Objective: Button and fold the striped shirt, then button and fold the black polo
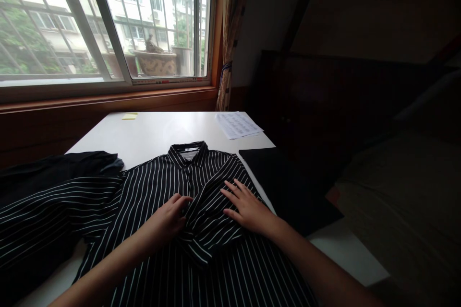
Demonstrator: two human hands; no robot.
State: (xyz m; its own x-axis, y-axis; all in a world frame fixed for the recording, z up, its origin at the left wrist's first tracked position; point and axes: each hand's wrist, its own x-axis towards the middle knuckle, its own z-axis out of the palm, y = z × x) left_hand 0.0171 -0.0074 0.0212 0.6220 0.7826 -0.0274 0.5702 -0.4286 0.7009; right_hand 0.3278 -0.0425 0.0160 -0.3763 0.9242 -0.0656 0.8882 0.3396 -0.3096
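Note:
A black shirt with white stripes (151, 196) lies spread out, its collar pointing away from me. Its right-hand sleeve (212, 225) is folded inward across the front, while the other sleeve (90, 201) stretches out to the left. My left hand (176, 213) is closed at the edge of the folded sleeve, thumb and fingers pinching the cloth. With fingers spread, my right hand (245, 206) rests flat on the same sleeve near the shirt's right side. The lower hem runs out of view at the bottom.
Under the shirt is a white table (173, 124). Dark folded clothes (61, 168) lie at the left, and a dark flat cloth (288, 187) at the right. Printed sheets (237, 124) and a yellow sticky note (129, 116) lie toward the far edge, below the window (126, 33).

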